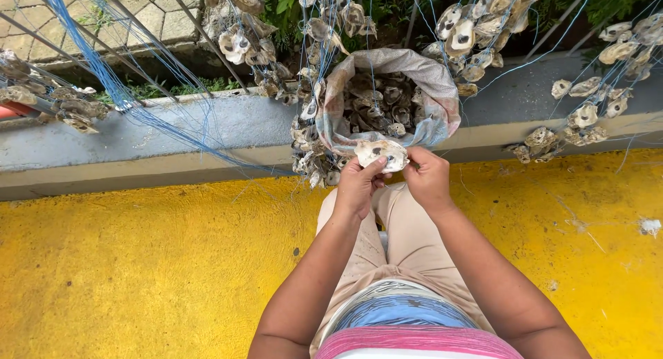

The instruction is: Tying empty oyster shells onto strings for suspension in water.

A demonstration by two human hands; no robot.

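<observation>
Oyster shell (382, 154): we see one broad, pale, rough-edged shell, held just in front of the sack's mouth.
Hands: our left hand (358, 186) and right hand (428, 178) both pinch the shell, close together.
Sack (442, 100): woven, rolled open, filled with dark shells.
Strings (124, 89): blue lines carrying hanging shell clusters.

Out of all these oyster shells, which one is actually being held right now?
The pale oyster shell in front of the sack, pinched between left hand and right hand; the others hang on strings or lie inside.
</observation>
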